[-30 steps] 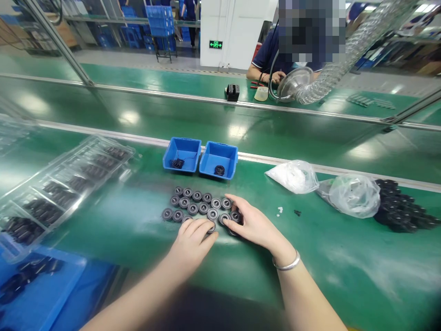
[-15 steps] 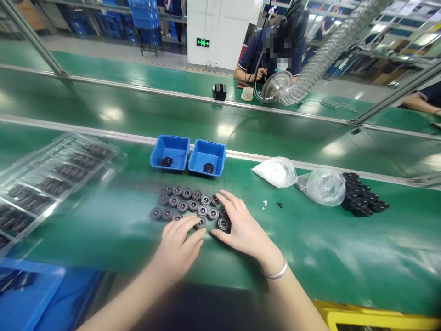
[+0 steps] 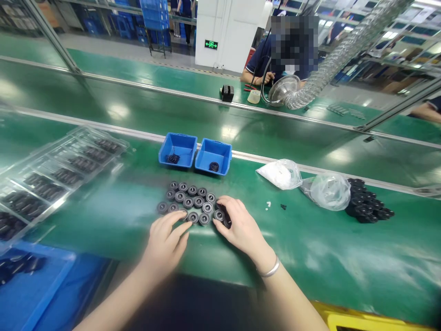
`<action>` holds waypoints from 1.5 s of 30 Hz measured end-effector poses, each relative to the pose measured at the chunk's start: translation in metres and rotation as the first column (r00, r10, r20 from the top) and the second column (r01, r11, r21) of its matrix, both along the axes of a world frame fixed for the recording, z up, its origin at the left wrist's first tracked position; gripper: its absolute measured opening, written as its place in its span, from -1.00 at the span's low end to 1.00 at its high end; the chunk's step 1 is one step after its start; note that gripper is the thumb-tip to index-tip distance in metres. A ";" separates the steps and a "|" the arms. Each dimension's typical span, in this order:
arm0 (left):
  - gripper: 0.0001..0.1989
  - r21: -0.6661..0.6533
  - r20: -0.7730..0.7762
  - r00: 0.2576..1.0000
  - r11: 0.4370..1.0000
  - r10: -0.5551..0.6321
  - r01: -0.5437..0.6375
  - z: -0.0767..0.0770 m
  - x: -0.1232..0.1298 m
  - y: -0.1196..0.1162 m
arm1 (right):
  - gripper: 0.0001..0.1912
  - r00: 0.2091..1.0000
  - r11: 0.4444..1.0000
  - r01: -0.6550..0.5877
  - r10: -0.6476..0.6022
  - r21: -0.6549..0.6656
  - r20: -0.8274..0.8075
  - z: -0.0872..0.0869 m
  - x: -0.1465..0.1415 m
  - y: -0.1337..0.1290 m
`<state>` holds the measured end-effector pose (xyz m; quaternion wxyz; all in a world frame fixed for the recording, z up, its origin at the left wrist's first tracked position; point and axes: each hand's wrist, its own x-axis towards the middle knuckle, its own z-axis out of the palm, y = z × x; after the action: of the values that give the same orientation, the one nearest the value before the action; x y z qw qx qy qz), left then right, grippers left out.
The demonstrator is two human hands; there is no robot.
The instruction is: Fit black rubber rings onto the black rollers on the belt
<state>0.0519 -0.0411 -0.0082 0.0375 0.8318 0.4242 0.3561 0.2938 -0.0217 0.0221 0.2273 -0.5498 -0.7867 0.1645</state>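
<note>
Round black parts with ringed tops and bright centres, like small wheels (image 3: pixel 199 202), stand in close rows on the green bench. At the front left edge of this group is my left hand (image 3: pixel 167 236), fingers apart, its fingertips touching the nearest parts. My right hand (image 3: pixel 241 227) curves around a few round parts (image 3: pixel 219 215) at the right end, thumb in front and fingers behind. Its fingers partly hide those parts. A silver bracelet (image 3: pixel 270 268) circles the right wrist.
Two blue bins (image 3: pixel 213 156) holding black rings stand behind the group. A clear compartment tray (image 3: pixel 74 184) lies left. To the right are a bag of white pieces (image 3: pixel 280 174), another clear bag (image 3: pixel 329 191) and piled black parts (image 3: pixel 367 202). A co-worker (image 3: pixel 257 69) sits opposite.
My left hand has shifted left along the front of the rows. The right hand stays at the right end, its parts now closer to the group. The view has moved slightly.
</note>
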 end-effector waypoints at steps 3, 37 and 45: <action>-0.62 -0.005 0.010 0.999 0.999 0.041 -0.041 0.000 -0.005 -0.001 | -0.62 0.999 1.000 0.027 -0.027 0.008 0.018 -0.001 0.008 -0.008; -0.69 -0.138 -0.075 0.997 0.990 0.003 -0.013 -0.005 -0.054 0.006 | -0.56 0.915 0.886 -0.402 0.378 0.232 0.144 -0.036 -0.060 -0.029; -0.13 -0.157 -0.172 0.985 0.988 -0.013 -0.015 -0.004 -0.060 0.031 | -0.42 0.981 0.934 -0.145 0.093 0.326 0.170 -0.027 -0.056 -0.018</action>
<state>-0.0085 -0.0097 -0.0120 0.0661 0.8536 0.4531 0.2483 0.2375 -0.0399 -0.0050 0.2472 -0.4648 -0.8502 -0.0012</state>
